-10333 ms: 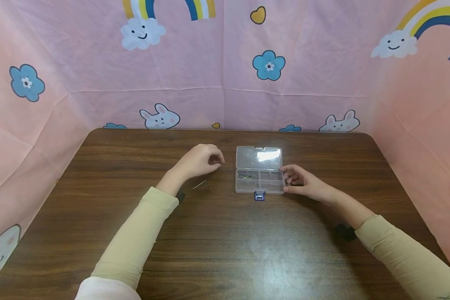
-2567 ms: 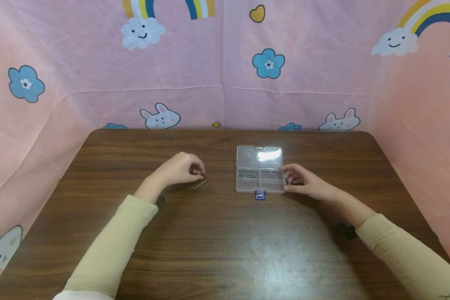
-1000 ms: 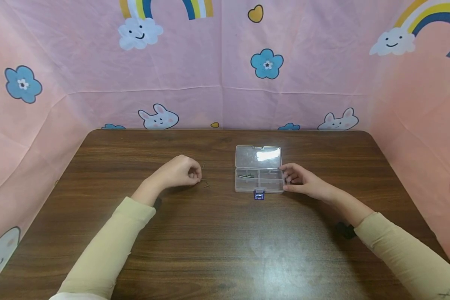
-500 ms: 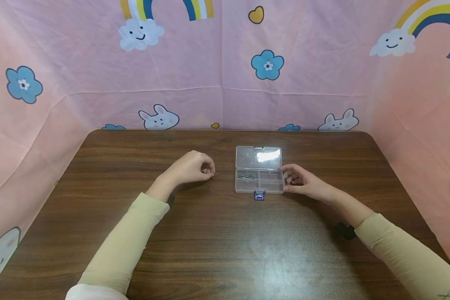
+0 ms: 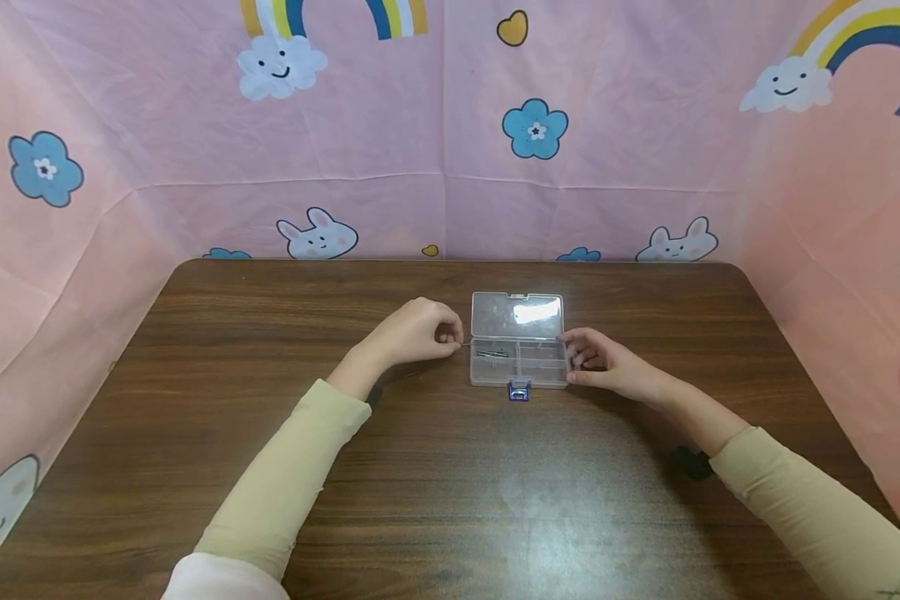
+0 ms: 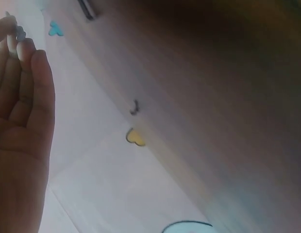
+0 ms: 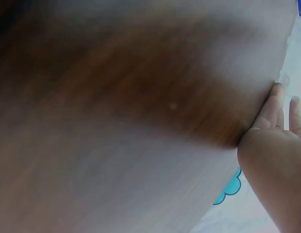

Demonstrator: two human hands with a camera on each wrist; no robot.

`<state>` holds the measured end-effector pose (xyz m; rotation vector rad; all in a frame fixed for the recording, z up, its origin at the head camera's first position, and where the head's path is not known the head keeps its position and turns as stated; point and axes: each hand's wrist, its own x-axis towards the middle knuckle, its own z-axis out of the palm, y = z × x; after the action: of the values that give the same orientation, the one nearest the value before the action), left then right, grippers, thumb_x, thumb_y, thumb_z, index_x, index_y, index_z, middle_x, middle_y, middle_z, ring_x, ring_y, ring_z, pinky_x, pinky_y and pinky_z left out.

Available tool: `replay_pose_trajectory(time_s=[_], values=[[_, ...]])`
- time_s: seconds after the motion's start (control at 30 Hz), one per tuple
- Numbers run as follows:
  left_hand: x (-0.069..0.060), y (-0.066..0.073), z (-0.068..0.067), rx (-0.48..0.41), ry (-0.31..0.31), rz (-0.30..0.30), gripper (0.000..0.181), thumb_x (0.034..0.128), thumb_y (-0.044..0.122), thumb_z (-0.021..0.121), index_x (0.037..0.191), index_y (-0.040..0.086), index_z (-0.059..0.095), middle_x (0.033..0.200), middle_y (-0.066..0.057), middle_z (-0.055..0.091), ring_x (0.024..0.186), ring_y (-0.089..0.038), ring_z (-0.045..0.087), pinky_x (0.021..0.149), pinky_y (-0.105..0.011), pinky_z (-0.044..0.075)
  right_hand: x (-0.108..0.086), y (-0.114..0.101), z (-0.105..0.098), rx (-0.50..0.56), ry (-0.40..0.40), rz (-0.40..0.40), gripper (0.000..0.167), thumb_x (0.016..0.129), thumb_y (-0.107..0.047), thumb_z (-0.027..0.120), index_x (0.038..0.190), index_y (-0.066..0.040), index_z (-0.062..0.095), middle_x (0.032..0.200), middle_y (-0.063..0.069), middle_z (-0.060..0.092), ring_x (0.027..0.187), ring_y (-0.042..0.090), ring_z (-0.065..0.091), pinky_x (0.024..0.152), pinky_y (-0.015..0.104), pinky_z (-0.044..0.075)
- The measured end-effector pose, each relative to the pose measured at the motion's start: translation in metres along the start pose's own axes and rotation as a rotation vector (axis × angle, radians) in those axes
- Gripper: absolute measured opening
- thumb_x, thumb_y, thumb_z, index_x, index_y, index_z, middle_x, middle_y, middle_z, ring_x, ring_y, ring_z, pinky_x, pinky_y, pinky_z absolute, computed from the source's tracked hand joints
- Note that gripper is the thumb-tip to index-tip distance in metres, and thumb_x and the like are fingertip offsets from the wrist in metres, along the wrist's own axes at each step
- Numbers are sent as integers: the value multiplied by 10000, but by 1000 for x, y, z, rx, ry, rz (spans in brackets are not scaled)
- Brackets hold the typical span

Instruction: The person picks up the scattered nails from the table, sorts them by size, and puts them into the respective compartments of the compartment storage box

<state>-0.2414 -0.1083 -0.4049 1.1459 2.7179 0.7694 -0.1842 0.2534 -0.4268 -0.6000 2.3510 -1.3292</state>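
My left hand pinches a thin metal piece between thumb and fingertips, just left of a clear plastic box. Seen from the left wrist, the same hand has a small grey metal bit at its fingertips. Several thin dark metal pieces lie in the box's back left compartment. Its lid is laid back, with a blue latch at the front. My right hand touches the box's right end, fingers loosely bent; in its wrist view the hand is partly cut off.
The brown table has a patterned pink cloth behind it and at both sides. In the left wrist view, a dark thin piece and a small curved dark piece lie on the table surface.
My left hand has picked up a thin metal piece from the table and moved right with it, close to the box's left edge. The right hand and box have stayed in place.
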Motion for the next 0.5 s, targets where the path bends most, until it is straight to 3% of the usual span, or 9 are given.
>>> replay_pose_trajectory(time_s=[0.37, 0.5], values=[[20, 14, 10, 28, 0, 58, 94, 922, 79, 762, 838, 119, 751, 793, 22, 685, 743, -94, 566, 712, -244, 484, 0, 2, 0, 5, 0, -2, 555, 1014, -41, 691, 1510, 12, 449, 1307, 207, 564, 1158, 267, 548, 1000, 200, 481], [24, 19, 13, 34, -9, 54, 89, 931, 85, 761, 849, 120, 759, 808, 25, 703, 745, -86, 569, 708, -236, 490, 0, 2, 0, 6, -2, 5, 559, 1015, -48, 692, 1513, 10, 446, 1308, 208, 560, 1156, 255, 546, 1002, 204, 481]])
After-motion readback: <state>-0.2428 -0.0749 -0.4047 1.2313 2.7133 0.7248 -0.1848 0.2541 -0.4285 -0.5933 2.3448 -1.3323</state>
